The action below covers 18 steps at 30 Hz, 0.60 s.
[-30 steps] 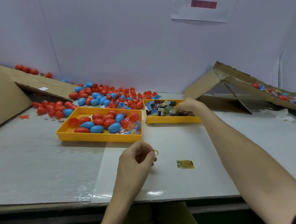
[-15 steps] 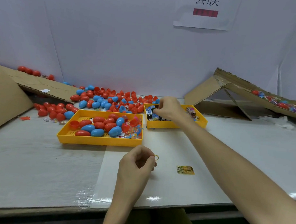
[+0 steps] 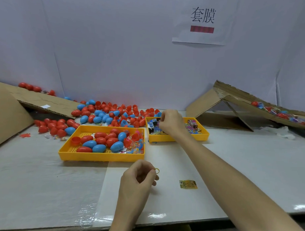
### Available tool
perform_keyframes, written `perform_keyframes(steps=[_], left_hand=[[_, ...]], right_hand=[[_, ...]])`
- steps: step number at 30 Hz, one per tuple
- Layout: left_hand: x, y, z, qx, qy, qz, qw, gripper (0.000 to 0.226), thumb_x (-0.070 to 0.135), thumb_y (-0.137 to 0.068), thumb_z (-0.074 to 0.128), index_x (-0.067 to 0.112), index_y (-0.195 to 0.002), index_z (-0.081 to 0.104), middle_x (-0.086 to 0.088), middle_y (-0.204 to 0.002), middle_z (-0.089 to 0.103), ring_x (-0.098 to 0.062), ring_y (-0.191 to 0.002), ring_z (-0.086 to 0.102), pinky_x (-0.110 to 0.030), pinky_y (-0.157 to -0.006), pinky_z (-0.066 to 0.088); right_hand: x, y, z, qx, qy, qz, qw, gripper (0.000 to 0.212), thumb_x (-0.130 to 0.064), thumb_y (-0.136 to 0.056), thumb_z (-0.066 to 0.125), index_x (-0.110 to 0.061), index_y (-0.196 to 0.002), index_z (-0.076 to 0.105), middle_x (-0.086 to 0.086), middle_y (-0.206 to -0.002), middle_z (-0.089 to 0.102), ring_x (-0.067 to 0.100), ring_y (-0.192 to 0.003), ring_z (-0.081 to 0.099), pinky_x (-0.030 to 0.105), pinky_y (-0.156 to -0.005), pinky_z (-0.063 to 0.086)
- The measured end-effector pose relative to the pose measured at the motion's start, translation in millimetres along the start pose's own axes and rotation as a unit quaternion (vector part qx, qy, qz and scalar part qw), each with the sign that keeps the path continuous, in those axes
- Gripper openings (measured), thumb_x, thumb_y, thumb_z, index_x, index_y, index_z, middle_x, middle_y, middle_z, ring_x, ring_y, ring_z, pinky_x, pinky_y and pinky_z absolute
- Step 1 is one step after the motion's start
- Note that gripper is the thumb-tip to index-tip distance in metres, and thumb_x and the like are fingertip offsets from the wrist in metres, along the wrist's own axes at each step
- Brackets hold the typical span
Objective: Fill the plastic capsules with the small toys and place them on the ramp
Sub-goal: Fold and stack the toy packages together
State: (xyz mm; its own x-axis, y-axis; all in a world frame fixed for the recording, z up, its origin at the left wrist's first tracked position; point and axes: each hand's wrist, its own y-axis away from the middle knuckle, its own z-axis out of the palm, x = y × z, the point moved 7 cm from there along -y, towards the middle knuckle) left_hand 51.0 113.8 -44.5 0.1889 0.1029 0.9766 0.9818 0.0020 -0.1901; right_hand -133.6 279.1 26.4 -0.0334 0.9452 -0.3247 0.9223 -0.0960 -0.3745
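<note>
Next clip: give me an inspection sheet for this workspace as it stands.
Surface: white-covered table.
Job's things: large yellow tray of red and blue capsules; loose capsules heaped behind; small yellow tray of packeted toys; cardboard ramp right, carrying items.
Clutter: yellow packet, red star piece.
Grippers: left hand pinches a yellow ring; right hand over the small tray, grip unclear.
Cables: nothing seen.
Surroundings: white wall, paper sign, cardboard left.

Bare forearms (image 3: 232, 178) lead to a bare left grip (image 3: 137, 175) and right grip (image 3: 170, 123).

white wall (image 3: 116, 53) – paper sign (image 3: 202, 22) – white table (image 3: 33, 180)
</note>
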Motion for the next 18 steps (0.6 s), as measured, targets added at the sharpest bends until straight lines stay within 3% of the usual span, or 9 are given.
perform_keyframes(steps=[3,5,8,12,18], left_hand=[[-1,-1,-2,0.004,0.005,0.0,1.0,0.013,0.008,-0.092,0.065,0.014,-0.081,0.067,0.002,-0.073,0.071,-0.011,-0.066,0.068,-0.014,-0.058,0.05],[-6,-4,-5,0.016,0.029,-0.015,0.999,0.014,0.008,-0.091,0.066,0.014,-0.079,0.068,0.0,-0.072,0.071,-0.01,-0.064,0.067,-0.014,-0.058,0.05],[-7,-13,-5,0.017,0.073,-0.045,0.996,0.015,0.006,-0.091,0.067,0.012,-0.079,0.07,-0.002,-0.069,0.071,-0.009,-0.061,0.066,-0.015,-0.057,0.051],[5,-35,9,-0.019,0.018,-0.018,0.999,0.012,0.006,-0.091,0.067,0.01,-0.08,0.07,-0.001,-0.066,0.07,-0.005,-0.059,0.065,-0.016,-0.058,0.053],[15,-69,36,-0.049,-0.087,0.009,0.995,0.012,0.011,-0.092,0.065,0.018,-0.082,0.069,0.001,-0.069,0.071,-0.003,-0.057,0.063,-0.026,-0.061,0.056]], right_hand=[[6,13,-30,0.071,-0.107,0.009,0.992,0.007,-0.017,-0.083,0.066,-0.016,-0.086,0.073,0.002,-0.083,0.072,0.019,-0.079,0.066,0.028,-0.066,0.052],[16,38,-44,0.098,-0.185,0.015,0.978,0.006,-0.021,-0.083,0.07,-0.021,-0.077,0.072,-0.008,-0.073,0.069,0.004,-0.069,0.062,0.022,-0.06,0.046],[40,89,-51,0.09,-0.255,0.021,0.962,0.019,-0.011,-0.076,0.074,-0.025,-0.064,0.069,-0.016,-0.064,0.065,-0.005,-0.064,0.06,0.008,-0.052,0.04],[63,133,-46,0.016,-0.273,0.041,0.961,0.021,-0.01,-0.077,0.077,-0.028,-0.069,0.07,-0.02,-0.071,0.069,0.001,-0.064,0.065,0.011,-0.052,0.046],[38,163,-36,-0.028,-0.286,-0.079,0.954,0.019,-0.013,-0.075,0.078,-0.031,-0.075,0.07,-0.016,-0.083,0.067,0.007,-0.078,0.067,0.022,-0.064,0.052]])
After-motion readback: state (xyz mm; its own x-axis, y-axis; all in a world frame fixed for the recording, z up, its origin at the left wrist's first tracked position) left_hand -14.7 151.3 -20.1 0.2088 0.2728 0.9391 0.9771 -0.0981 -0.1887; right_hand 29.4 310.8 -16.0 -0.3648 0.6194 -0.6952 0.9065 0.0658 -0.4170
